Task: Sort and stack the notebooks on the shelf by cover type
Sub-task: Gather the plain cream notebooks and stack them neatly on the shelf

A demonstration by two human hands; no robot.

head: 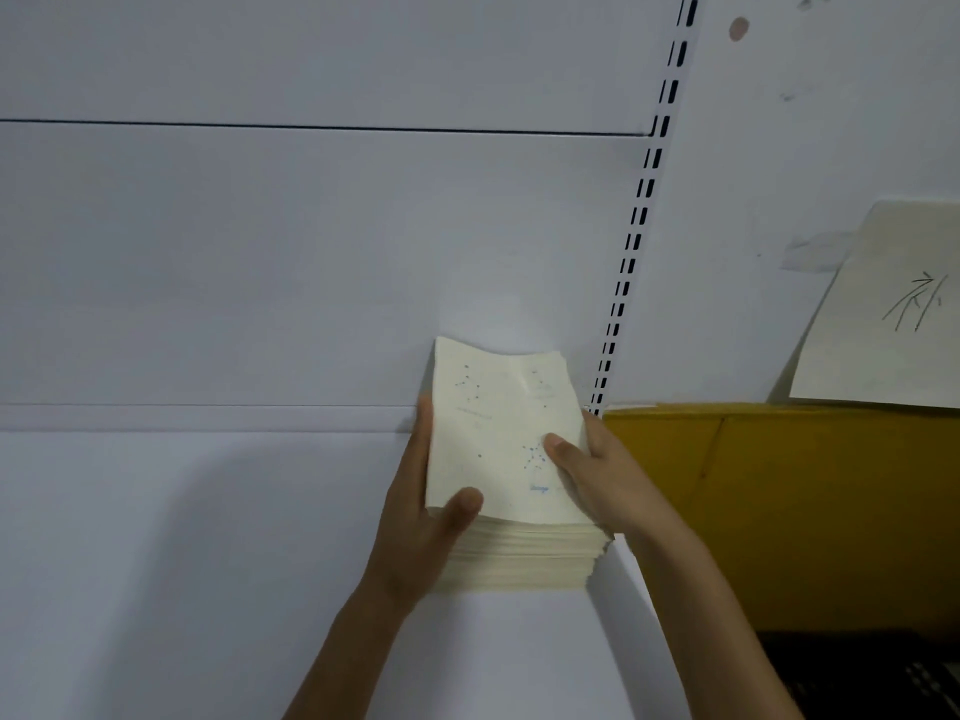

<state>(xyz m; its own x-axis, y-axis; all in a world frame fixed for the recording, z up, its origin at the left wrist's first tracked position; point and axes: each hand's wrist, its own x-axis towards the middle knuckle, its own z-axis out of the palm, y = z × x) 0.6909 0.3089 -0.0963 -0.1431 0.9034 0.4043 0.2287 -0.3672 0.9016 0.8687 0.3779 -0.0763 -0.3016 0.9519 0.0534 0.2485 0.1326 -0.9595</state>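
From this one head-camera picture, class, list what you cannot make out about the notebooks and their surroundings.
- Printed text on the top notebook cover: head view, too small and blurred to read.
- Cover types lower in the stack of notebooks: only page edges show.
- Stack's sides: covered by the left hand and right hand.
- Taped paper sheet: cut off by the right edge.
- Yellow box contents: hidden by its wall.

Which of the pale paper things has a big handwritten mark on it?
The sheet taped to the wall on the right. The notebook stack between both hands bears only small printed dots.
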